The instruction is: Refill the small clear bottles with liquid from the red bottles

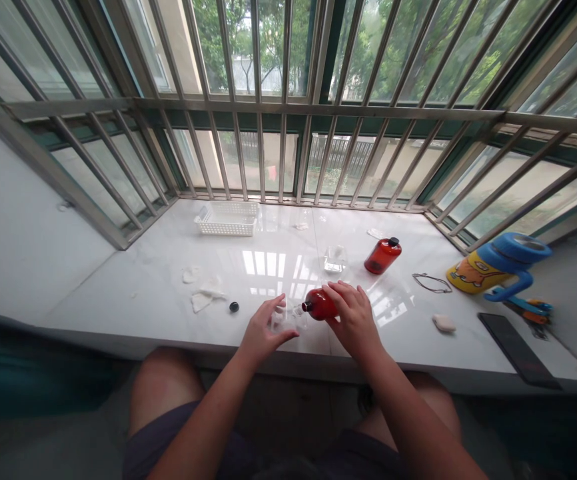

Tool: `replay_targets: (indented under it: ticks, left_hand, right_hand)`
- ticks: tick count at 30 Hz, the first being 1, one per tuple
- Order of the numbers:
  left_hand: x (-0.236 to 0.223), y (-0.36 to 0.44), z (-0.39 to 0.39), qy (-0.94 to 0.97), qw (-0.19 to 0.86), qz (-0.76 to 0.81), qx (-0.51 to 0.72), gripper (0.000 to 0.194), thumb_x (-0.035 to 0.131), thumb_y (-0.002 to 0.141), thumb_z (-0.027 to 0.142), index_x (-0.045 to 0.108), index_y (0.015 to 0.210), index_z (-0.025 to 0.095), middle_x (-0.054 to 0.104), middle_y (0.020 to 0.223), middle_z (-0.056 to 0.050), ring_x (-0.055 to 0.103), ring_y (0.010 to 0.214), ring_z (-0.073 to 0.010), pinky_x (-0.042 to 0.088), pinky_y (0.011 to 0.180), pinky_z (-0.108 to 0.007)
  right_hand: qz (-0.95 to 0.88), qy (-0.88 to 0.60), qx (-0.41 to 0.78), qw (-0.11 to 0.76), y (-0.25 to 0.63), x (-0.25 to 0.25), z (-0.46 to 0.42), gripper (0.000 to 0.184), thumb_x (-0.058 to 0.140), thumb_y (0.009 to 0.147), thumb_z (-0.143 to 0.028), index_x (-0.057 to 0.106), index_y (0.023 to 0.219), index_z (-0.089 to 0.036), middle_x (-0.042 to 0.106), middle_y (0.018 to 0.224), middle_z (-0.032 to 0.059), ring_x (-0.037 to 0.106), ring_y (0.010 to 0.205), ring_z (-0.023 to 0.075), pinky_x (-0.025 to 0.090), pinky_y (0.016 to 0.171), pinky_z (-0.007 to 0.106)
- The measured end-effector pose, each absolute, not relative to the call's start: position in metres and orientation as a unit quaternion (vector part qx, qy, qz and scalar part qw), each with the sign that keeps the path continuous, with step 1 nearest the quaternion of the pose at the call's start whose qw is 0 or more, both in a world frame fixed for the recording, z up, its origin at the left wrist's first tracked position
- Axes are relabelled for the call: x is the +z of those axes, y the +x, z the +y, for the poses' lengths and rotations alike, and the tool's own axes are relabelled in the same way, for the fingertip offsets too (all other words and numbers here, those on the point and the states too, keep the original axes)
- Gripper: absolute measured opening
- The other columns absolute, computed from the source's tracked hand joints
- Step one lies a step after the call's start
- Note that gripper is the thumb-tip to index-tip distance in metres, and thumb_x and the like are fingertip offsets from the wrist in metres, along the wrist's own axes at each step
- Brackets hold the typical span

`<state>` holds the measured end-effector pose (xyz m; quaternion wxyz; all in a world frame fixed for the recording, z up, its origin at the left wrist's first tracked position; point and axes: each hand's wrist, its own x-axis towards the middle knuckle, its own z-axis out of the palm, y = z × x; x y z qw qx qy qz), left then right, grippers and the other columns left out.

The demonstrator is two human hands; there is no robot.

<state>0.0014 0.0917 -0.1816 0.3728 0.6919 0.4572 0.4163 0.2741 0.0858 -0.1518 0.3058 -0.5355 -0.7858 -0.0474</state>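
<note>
My right hand point(351, 317) is wrapped round a small red bottle point(318, 305), tipped on its side with its open neck pointing left. That neck sits over a small clear container point(288, 319), which the curled fingers of my left hand point(263, 330) hold on the white marble sill point(133, 293). A small black cap point(234, 307) lies on the sill left of my left hand. A second red bottle point(382, 255) with a black cap lies on its side farther back right.
A white plastic basket point(227, 218) stands at the back by the window bars. Crumpled white tissues point(203, 293) lie at the left. A clear cup point(335, 259), a wire loop point(432, 283), a white lump point(443, 323), a yellow jug with a blue lid point(501, 263) and a black phone point(517, 348) are nearby.
</note>
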Motion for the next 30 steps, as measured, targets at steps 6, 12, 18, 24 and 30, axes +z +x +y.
replay_targets:
  ticks: [6, 12, 18, 24, 30]
  left_hand:
    - [-0.182, 0.001, 0.092, 0.692, 0.376, 0.454, 0.416, 0.085, 0.089, 0.079, 0.058, 0.055, 0.152, 0.032, 0.067, 0.134, -0.010, 0.068, 0.119, -0.0290, 0.062, 0.090, -0.039]
    - [-0.181, 0.001, 0.092, 0.689, 0.387, 0.454, 0.412, 0.085, 0.090, 0.079, 0.058, 0.055, 0.152, 0.031, 0.067, 0.135, -0.010, 0.067, 0.122, -0.0303, 0.062, 0.092, -0.041]
    - [-0.181, 0.002, 0.092, 0.685, 0.388, 0.457, 0.414, 0.085, 0.089, 0.080, 0.058, 0.055, 0.152, 0.031, 0.067, 0.135, -0.010, 0.067, 0.121, -0.0298, 0.062, 0.091, -0.039]
    - [-0.181, 0.002, 0.092, 0.683, 0.392, 0.455, 0.416, 0.085, 0.090, 0.079, 0.058, 0.055, 0.151, 0.030, 0.067, 0.134, -0.010, 0.067, 0.118, -0.0279, 0.061, 0.089, -0.038]
    - [-0.184, 0.002, 0.093, 0.686, 0.387, 0.452, 0.419, 0.086, 0.090, 0.078, 0.060, 0.056, 0.151, 0.030, 0.067, 0.133, -0.010, 0.067, 0.115, -0.0274, 0.061, 0.088, -0.038]
  right_hand:
    - [-0.793, -0.532, -0.062, 0.289, 0.275, -0.145, 0.087, 0.075, 0.061, 0.092, -0.010, 0.044, 0.158, -0.038, 0.060, 0.153, 0.0056, 0.050, 0.147, 0.0366, 0.025, 0.128, 0.065]
    - [-0.798, -0.530, -0.072, 0.279, 0.276, -0.142, 0.087, 0.077, 0.060, 0.092, -0.008, 0.042, 0.160, -0.041, 0.058, 0.155, 0.0052, 0.047, 0.150, 0.0365, 0.020, 0.130, 0.067]
    - [-0.800, -0.523, -0.077, 0.285, 0.277, -0.141, 0.088, 0.073, 0.059, 0.095, -0.008, 0.046, 0.159, -0.041, 0.059, 0.155, 0.0051, 0.047, 0.151, 0.0362, 0.019, 0.131, 0.066]
    - [-0.800, -0.518, -0.117, 0.278, 0.275, -0.138, 0.088, 0.066, 0.063, 0.095, -0.011, 0.050, 0.156, -0.036, 0.062, 0.152, 0.0056, 0.049, 0.148, 0.0337, 0.019, 0.131, 0.063]
    - [-0.800, -0.514, -0.139, 0.277, 0.274, -0.136, 0.088, 0.059, 0.066, 0.096, -0.013, 0.055, 0.151, -0.032, 0.064, 0.150, 0.0062, 0.050, 0.147, 0.0320, 0.019, 0.132, 0.059]
